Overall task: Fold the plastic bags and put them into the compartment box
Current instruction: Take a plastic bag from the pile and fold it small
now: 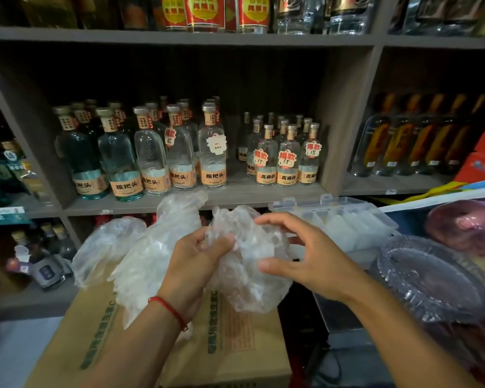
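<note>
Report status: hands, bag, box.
Left hand and right hand both gripping crumpled bag, not yet folded. Box open at right, folded bags inside. More loose bags on carton.

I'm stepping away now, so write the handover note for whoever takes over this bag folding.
Left hand: grips the crumpled plastic bag.
Right hand: thumb and fingers pinch the same bag.
Loose bags: heaped on the cardboard box, left of the hands.
Compartment box: lid open, to the right, some folded bags already inside.
Left to do: fold the held bag, store it, then the heap.
</note>
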### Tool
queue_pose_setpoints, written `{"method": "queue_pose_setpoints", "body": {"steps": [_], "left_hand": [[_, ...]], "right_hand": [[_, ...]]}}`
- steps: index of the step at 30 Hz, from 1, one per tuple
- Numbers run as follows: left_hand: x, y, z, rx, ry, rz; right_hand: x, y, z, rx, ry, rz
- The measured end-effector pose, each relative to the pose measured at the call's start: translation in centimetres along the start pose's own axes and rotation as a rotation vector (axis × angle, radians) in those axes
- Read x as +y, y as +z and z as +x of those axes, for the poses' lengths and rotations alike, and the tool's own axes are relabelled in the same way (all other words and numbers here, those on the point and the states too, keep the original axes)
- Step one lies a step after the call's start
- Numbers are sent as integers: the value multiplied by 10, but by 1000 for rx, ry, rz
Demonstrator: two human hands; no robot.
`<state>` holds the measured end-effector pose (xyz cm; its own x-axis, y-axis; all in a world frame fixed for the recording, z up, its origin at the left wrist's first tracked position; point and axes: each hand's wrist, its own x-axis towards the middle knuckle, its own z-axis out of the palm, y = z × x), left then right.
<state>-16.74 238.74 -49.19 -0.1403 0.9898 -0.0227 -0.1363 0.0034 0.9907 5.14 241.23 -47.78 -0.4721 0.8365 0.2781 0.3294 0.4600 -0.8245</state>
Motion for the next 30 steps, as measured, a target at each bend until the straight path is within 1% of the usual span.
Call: {"method": "queue_pose_setpoints", "body": {"steps": [3, 5, 7, 8, 9, 11, 12, 13, 14, 15, 17, 19, 22, 24, 27, 30], "left_hand": [[-3, -1, 4, -20, -26, -36], [-5, -3, 5, 7, -38, -25], [-9, -5, 6, 47, -11, 80], [-10, -4, 5, 76, 43, 196], [-10, -4, 3, 117, 149, 352], [-7, -4, -3, 171, 504, 638], [-4, -2, -5, 138, 674, 729], [-4, 1, -7, 78, 785, 786], [-4, 5, -10, 19, 822, 811], [-6, 9, -11, -22, 797, 811], [-12, 13, -12, -45, 697, 769], [-15, 13, -9, -12, 620, 698], [-14, 6, -1, 70, 495, 517], [-13, 1, 3, 88, 416, 367], [-10, -5, 5, 122, 335, 130], [-10, -10, 9, 171, 266, -8]], "right_hand": [[10, 3, 2, 164, -3, -45], [13, -2, 4, 222, 13, -11], [15, -9, 6, 263, 28, 5], [15, -11, 6, 277, 29, -14], [15, -12, 6, 284, 23, -48], [13, -10, 6, 286, -5, -140], [11, -8, 6, 287, -28, -179], [9, -5, 7, 287, -50, -200], [7, -2, 8, 285, -69, -203], [6, 0, 9, 274, -80, -193], [7, 3, 10, 222, -64, -138], [9, 1, 11, 157, -7, -69], [16, -9, 8, 101, 42, -43], [18, -17, 6, 120, 38, -37], [21, -24, 4, 191, 60, -12], [24, -27, 4, 272, 71, 28]]}}
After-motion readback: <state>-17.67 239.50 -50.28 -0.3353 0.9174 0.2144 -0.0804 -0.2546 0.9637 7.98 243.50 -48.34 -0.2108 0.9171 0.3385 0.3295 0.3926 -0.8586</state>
